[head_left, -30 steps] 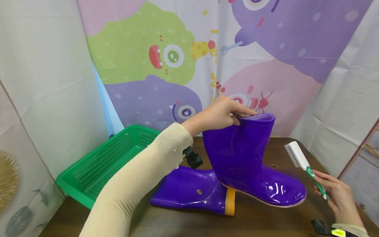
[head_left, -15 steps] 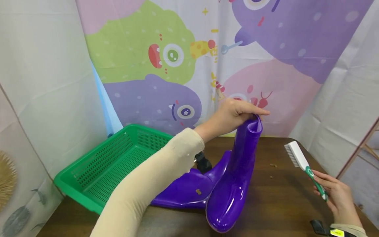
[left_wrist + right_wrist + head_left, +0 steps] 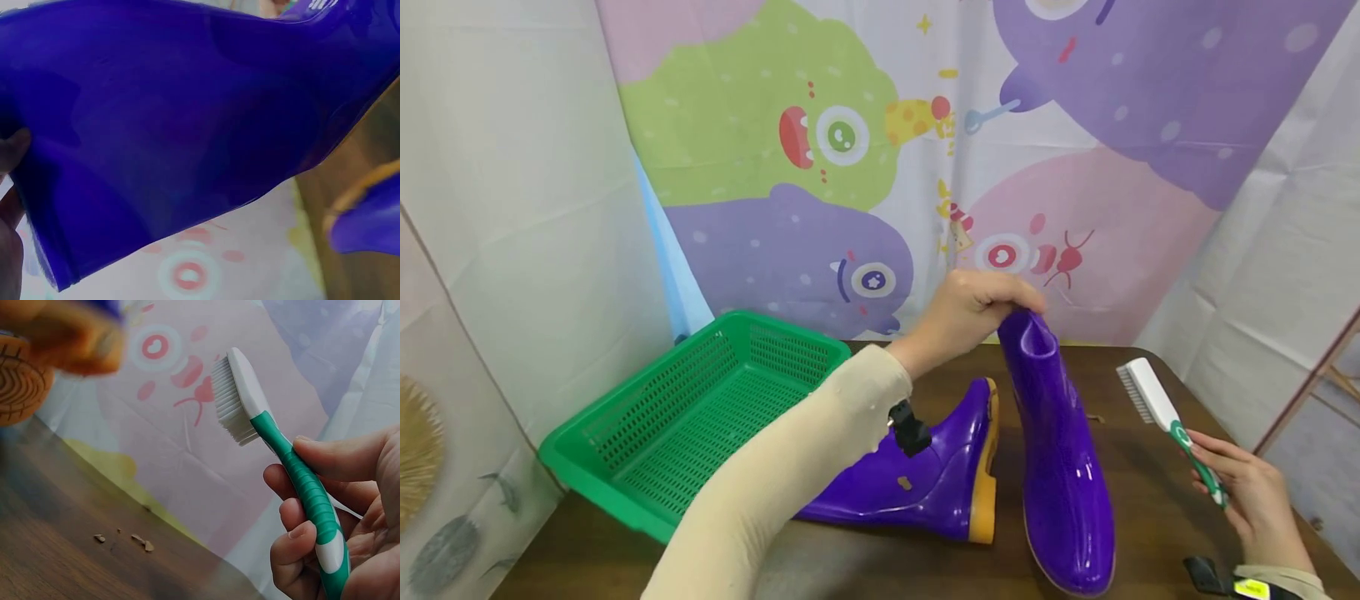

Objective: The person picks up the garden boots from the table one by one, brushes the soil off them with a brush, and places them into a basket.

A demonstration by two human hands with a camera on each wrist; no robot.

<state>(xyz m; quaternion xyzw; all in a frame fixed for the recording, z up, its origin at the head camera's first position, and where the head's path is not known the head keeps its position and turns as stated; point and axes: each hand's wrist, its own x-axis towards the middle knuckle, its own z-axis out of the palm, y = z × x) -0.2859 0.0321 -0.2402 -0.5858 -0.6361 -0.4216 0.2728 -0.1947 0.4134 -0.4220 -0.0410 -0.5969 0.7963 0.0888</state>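
My left hand (image 3: 973, 312) grips the top rim of a glossy purple rain boot (image 3: 1067, 483). The boot hangs by its shaft, its toe turned towards me and down. In the left wrist view its shaft (image 3: 175, 125) fills most of the picture, with fingers at the rim. A second purple rain boot (image 3: 925, 492) with a yellow sole lies on its side at the left, a brown patch on its shaft. At the right, my right hand (image 3: 1255, 487) holds a brush (image 3: 306, 487) by its green handle, white bristles facing left, apart from both boots.
A green plastic basket (image 3: 561, 442) stands at the left behind my left forearm. Small brown crumbs (image 3: 147, 544) lie on the dark wooden table (image 3: 1150, 508). A cartoon-print curtain (image 3: 820, 75) hangs behind the table.
The held boot has turned from toe pointing right to toe pointing towards me, swinging leftward and then back right. The lying boot's yellow sole shows more now. My right hand has barely moved.
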